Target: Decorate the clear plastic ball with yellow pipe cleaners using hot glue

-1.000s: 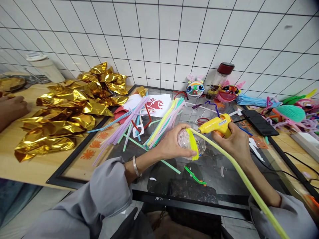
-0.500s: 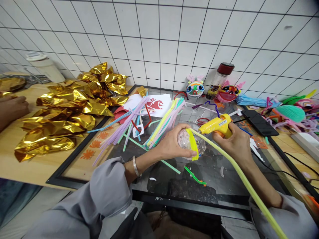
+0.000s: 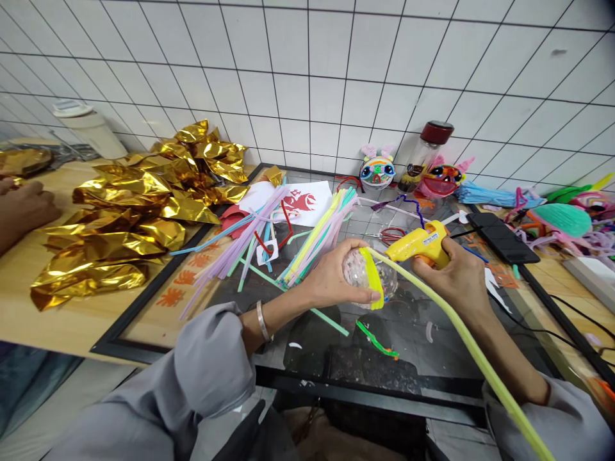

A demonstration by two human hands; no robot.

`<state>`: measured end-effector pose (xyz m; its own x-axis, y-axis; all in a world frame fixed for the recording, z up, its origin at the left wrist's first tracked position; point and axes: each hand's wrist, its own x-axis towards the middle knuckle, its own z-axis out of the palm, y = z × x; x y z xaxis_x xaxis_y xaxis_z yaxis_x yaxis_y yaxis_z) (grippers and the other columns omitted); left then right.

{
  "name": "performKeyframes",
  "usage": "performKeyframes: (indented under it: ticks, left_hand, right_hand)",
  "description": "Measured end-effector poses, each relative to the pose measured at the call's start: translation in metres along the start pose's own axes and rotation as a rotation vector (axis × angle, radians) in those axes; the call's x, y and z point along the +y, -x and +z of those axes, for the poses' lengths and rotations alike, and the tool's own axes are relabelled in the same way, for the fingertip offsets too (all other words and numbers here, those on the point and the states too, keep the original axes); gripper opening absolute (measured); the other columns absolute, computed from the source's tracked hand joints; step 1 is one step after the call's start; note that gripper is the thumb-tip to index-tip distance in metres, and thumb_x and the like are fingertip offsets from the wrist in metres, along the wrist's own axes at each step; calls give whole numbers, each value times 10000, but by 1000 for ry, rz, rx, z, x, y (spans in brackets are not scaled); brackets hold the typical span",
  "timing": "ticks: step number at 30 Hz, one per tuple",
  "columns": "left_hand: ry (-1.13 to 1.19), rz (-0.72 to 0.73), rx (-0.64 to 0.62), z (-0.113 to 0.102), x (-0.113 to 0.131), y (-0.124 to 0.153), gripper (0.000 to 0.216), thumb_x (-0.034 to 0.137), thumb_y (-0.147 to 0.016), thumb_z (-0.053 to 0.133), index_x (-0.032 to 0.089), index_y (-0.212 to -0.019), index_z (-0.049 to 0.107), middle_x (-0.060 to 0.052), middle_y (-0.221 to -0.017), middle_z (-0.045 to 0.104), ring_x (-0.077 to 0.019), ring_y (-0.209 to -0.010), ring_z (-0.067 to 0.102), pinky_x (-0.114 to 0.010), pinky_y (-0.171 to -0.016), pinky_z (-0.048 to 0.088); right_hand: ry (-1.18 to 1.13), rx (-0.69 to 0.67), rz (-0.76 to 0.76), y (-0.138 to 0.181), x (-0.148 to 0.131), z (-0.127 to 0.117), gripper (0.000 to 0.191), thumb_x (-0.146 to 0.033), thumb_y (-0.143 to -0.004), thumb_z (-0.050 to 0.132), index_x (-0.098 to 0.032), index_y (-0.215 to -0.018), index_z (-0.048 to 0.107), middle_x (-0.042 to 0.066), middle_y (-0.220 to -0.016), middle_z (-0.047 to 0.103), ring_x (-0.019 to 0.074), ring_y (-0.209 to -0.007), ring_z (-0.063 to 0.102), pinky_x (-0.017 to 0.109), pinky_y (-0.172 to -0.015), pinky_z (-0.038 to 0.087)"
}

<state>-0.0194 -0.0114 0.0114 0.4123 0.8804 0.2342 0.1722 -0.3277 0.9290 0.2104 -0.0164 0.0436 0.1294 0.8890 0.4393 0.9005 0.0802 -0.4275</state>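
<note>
My left hand (image 3: 343, 275) grips a clear plastic ball (image 3: 356, 267) with a yellow band around its middle. From the top of that band a long pale yellow pipe cleaner (image 3: 454, 320) runs down to the lower right, passing in front of my right wrist. My right hand (image 3: 454, 269) is wrapped around a yellow hot glue gun (image 3: 420, 242). Its nozzle points left at the upper side of the ball, close to the start of the pipe cleaner; whether it touches I cannot tell. Below the ball lies a short green pipe cleaner (image 3: 375, 339).
Bundles of pastel pipe cleaners (image 3: 319, 240) and crumpled gold foil (image 3: 139, 218) lie to the left. Red-handled scissors (image 3: 391, 235), decorated balls (image 3: 377, 171) and a lidded bottle (image 3: 425, 157) are behind. A black phone (image 3: 502, 237) lies right. Another person's hand (image 3: 24, 208) rests far left.
Both hands keep almost the same pose on the ball and glue gun. The whole view shifts very slightly, and the other person's hand at far left moves a little.
</note>
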Motion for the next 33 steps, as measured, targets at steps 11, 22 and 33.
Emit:
performKeyframes:
  ticks: [11,22,33]
  left_hand:
    - [-14,-1,-13,0,-1,0,771,393,-565,853,205,-1224,500,-51,-1091,596,-234,-980,588,-368,-888,489]
    - [-11,-18,-7,1,2,0,774,363,-555,856,200,-1222,499,-45,-1088,591,-224,-981,577,-354,-878,484]
    - [31,-17,-13,1,-1,-1,773,362,-555,855,199,-1220,497,-36,-1041,575,-204,-925,562,-347,-840,483]
  right_hand:
    - [-16,39,10,-1,-2,4,268,-466,-647,559,-249,-638,403,-25,-539,462,134,-488,396,281,-529,291]
    - [-1,67,45,-3,-3,10,296,-496,-633,548,-248,-644,387,-32,-547,416,125,-500,347,285,-550,276]
    - [0,76,24,-4,-2,10,303,-493,-648,545,-254,-628,361,-32,-538,411,125,-494,336,275,-526,272]
